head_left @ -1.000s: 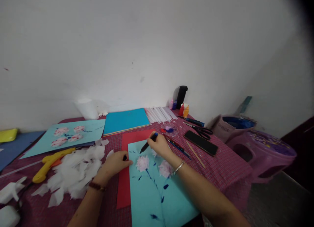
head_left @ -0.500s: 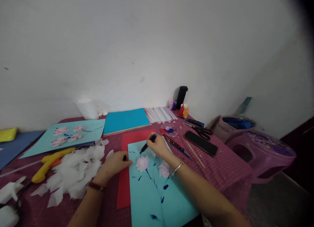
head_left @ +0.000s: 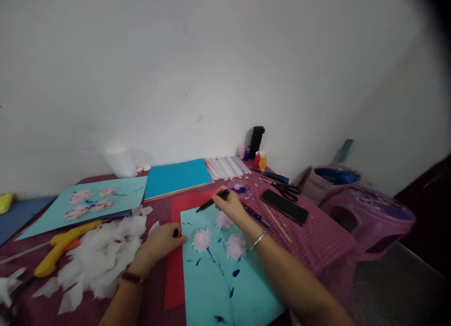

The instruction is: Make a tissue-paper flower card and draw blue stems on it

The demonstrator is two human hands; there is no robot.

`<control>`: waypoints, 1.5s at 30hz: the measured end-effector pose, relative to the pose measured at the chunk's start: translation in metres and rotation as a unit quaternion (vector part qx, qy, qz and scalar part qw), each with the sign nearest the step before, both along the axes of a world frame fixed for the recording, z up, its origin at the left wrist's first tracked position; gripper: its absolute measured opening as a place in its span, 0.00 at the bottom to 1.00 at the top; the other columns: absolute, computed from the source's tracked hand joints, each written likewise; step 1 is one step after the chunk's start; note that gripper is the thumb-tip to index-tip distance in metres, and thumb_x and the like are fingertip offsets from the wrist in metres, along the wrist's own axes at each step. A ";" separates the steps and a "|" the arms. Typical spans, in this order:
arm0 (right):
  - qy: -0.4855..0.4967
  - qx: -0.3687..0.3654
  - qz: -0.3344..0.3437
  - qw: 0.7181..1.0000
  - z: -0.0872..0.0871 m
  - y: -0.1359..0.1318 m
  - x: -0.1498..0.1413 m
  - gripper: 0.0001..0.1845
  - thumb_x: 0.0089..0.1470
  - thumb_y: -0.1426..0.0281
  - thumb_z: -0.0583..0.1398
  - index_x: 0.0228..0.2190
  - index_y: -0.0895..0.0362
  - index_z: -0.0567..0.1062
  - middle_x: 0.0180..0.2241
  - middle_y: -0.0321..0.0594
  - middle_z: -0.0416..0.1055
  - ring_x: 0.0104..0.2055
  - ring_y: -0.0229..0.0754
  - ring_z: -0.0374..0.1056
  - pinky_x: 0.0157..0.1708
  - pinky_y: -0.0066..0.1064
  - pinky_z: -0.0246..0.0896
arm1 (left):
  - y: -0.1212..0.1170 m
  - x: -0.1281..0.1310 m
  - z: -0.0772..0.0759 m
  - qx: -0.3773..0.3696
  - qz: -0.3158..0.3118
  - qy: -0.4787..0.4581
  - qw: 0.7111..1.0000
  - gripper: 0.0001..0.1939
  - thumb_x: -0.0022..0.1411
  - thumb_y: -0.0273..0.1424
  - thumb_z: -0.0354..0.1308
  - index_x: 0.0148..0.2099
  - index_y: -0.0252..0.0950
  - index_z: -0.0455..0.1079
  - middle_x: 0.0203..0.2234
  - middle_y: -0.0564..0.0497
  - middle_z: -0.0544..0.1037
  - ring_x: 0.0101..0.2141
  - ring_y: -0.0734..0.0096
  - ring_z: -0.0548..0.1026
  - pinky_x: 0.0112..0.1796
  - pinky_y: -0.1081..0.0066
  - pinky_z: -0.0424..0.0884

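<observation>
My right hand [head_left: 229, 206] grips a dark marker [head_left: 210, 202] with a blue end. The marker slants down to the left, its tip near the top edge of a light-blue sheet [head_left: 211, 288]; I cannot tell if it touches. The sheet carries pale pink tissue flowers [head_left: 202, 240] and dark-blue painted stems and leaves. At the sheet's left edge rests my left hand [head_left: 164, 244], its fingers closed on a small black marker cap [head_left: 175, 232] and the thumb reaching onto the paper. A red sheet [head_left: 174, 281] lies partly beneath the light-blue one.
Left of my hands lie white tissue scraps [head_left: 102, 255], a yellow glue gun [head_left: 61, 248] and another flower picture [head_left: 123, 187]. Blue sheets [head_left: 178, 175] and white strips [head_left: 227, 167] lie at the back. To the right are a phone [head_left: 284, 206], scissors [head_left: 286, 190] and paint bottles [head_left: 263, 163].
My right hand has moved the marker away from above the left flower toward the sheet's top edge, and it slants flatter. More of the upper flower shows. My left hand stays at the edge.
</observation>
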State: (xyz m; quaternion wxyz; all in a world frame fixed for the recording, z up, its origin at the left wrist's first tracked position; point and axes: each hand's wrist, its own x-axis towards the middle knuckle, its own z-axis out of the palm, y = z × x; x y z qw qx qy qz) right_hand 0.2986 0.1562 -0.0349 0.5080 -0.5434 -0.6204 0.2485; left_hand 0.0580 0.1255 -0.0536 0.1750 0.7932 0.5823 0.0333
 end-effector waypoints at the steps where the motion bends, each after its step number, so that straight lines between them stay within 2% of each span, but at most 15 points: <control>1: 0.005 0.011 -0.022 1.000 0.007 0.005 0.014 0.08 0.48 0.64 0.54 0.27 0.56 0.68 0.18 0.31 0.64 0.21 0.37 0.62 0.22 0.25 0.56 | 0.001 0.000 -0.001 -0.001 -0.002 0.001 1.000 0.13 0.53 0.43 0.52 0.26 0.38 0.60 0.23 0.53 0.72 0.27 0.68 0.68 0.28 0.70 0.52; 3: 0.007 0.039 -0.085 0.996 0.021 0.015 0.048 0.10 0.50 0.63 0.53 0.30 0.56 0.68 0.21 0.33 0.66 0.24 0.38 0.64 0.25 0.26 0.58 | 0.003 -0.002 -0.004 0.002 -0.006 0.003 1.000 0.14 0.53 0.43 0.51 0.26 0.39 0.59 0.23 0.53 0.71 0.27 0.68 0.68 0.28 0.69 0.51; 5: -0.005 0.063 -0.155 0.986 0.030 0.021 0.083 0.08 0.49 0.63 0.53 0.28 0.55 0.67 0.23 0.35 0.67 0.27 0.40 0.65 0.29 0.28 0.59 | 0.006 -0.004 -0.008 0.003 -0.012 0.003 1.000 0.14 0.54 0.44 0.50 0.25 0.39 0.58 0.22 0.53 0.71 0.27 0.67 0.69 0.28 0.69 0.51; 7: -0.021 0.072 -0.209 0.975 0.030 0.024 0.111 0.08 0.47 0.63 0.54 0.25 0.55 0.66 0.23 0.35 0.67 0.28 0.42 0.64 0.31 0.29 0.58 | 0.009 -0.006 -0.013 0.001 -0.017 0.006 1.000 0.15 0.54 0.44 0.50 0.25 0.39 0.57 0.23 0.53 0.71 0.27 0.66 0.69 0.28 0.69 0.50; 9: -0.036 0.072 -0.240 0.968 0.022 0.025 0.125 0.09 0.47 0.63 0.55 0.23 0.54 0.65 0.21 0.35 0.67 0.27 0.42 0.64 0.30 0.30 0.57 | 0.011 -0.008 -0.018 0.002 -0.019 0.012 1.000 0.15 0.54 0.45 0.49 0.26 0.39 0.57 0.23 0.52 0.71 0.27 0.66 0.69 0.28 0.69 0.51; 12: -0.051 0.068 -0.253 0.964 0.005 0.029 0.127 0.10 0.49 0.63 0.54 0.22 0.54 0.65 0.21 0.35 0.67 0.26 0.42 0.64 0.29 0.29 0.55 | 0.012 -0.008 -0.023 0.001 -0.018 0.015 1.000 0.15 0.55 0.45 0.48 0.26 0.39 0.57 0.23 0.53 0.71 0.27 0.66 0.68 0.28 0.68 0.51; 16: -0.073 0.054 -0.238 0.967 -0.010 0.036 0.120 0.10 0.47 0.63 0.57 0.21 0.54 0.65 0.19 0.34 0.67 0.25 0.41 0.64 0.27 0.28 0.54 | 0.010 -0.005 -0.017 -0.001 -0.013 0.016 1.000 0.14 0.54 0.44 0.48 0.26 0.39 0.56 0.22 0.53 0.70 0.26 0.67 0.68 0.28 0.69 0.52; 22: -0.072 0.039 -0.228 0.970 -0.010 0.034 0.119 0.09 0.49 0.64 0.56 0.22 0.54 0.65 0.20 0.36 0.67 0.26 0.42 0.63 0.28 0.29 0.53 | 0.002 -0.002 -0.005 0.005 -0.006 0.001 1.000 0.13 0.53 0.42 0.51 0.25 0.39 0.57 0.22 0.54 0.70 0.26 0.69 0.67 0.28 0.70 0.52; 28: -0.025 0.033 -0.201 0.979 -0.002 0.032 0.121 0.09 0.45 0.64 0.58 0.20 0.54 0.65 0.19 0.36 0.66 0.26 0.43 0.63 0.29 0.32 0.53 | 0.002 -0.003 -0.006 0.013 0.005 -0.007 1.000 0.13 0.52 0.42 0.52 0.26 0.39 0.60 0.23 0.53 0.72 0.27 0.69 0.68 0.27 0.70 0.51; 31: 0.020 0.037 -0.166 0.985 0.006 0.025 0.110 0.10 0.46 0.63 0.57 0.22 0.54 0.63 0.19 0.35 0.65 0.25 0.41 0.63 0.29 0.31 0.55 | 0.001 -0.003 -0.008 0.020 0.010 -0.008 1.000 0.12 0.52 0.42 0.52 0.26 0.38 0.62 0.24 0.52 0.73 0.27 0.68 0.69 0.28 0.70 0.51; 35: 0.079 0.010 -0.063 0.995 0.009 0.005 0.064 0.11 0.50 0.58 0.52 0.26 0.53 0.62 0.16 0.30 0.61 0.19 0.38 0.59 0.22 0.29 0.56 | 0.001 -0.003 -0.010 0.027 0.007 -0.014 1.000 0.13 0.52 0.42 0.53 0.26 0.38 0.62 0.24 0.53 0.73 0.27 0.68 0.69 0.28 0.70 0.52; 38: 0.090 -0.026 0.034 0.995 0.000 -0.010 0.021 0.09 0.46 0.61 0.54 0.25 0.54 0.64 0.14 0.29 0.60 0.16 0.36 0.57 0.18 0.27 0.54 | 0.001 -0.004 -0.010 0.027 0.004 -0.015 1.000 0.13 0.52 0.42 0.53 0.26 0.38 0.62 0.24 0.53 0.73 0.27 0.69 0.69 0.29 0.70 0.51; 40: 0.088 -0.037 0.075 0.993 -0.008 -0.015 0.001 0.06 0.43 0.65 0.56 0.23 0.54 0.66 0.14 0.29 0.59 0.17 0.35 0.57 0.18 0.26 0.53 | 0.002 -0.003 -0.009 0.023 0.002 -0.013 1.000 0.12 0.52 0.42 0.53 0.26 0.38 0.62 0.24 0.53 0.73 0.27 0.69 0.69 0.28 0.70 0.51; 42: 0.084 -0.040 0.093 0.991 -0.016 -0.016 -0.009 0.04 0.41 0.67 0.56 0.21 0.55 0.66 0.15 0.28 0.59 0.18 0.35 0.57 0.19 0.26 0.53 | 0.003 -0.003 -0.010 0.019 0.000 -0.012 1.000 0.12 0.52 0.42 0.53 0.26 0.38 0.63 0.25 0.53 0.74 0.27 0.69 0.69 0.28 0.70 0.51; 45: 0.081 -0.040 0.091 0.992 -0.024 -0.012 -0.008 0.03 0.40 0.69 0.56 0.20 0.55 0.67 0.16 0.29 0.58 0.20 0.35 0.57 0.20 0.25 0.52 | 0.004 -0.003 -0.011 0.017 -0.001 -0.013 1.000 0.12 0.52 0.42 0.53 0.26 0.38 0.63 0.25 0.53 0.74 0.28 0.69 0.70 0.28 0.70 0.51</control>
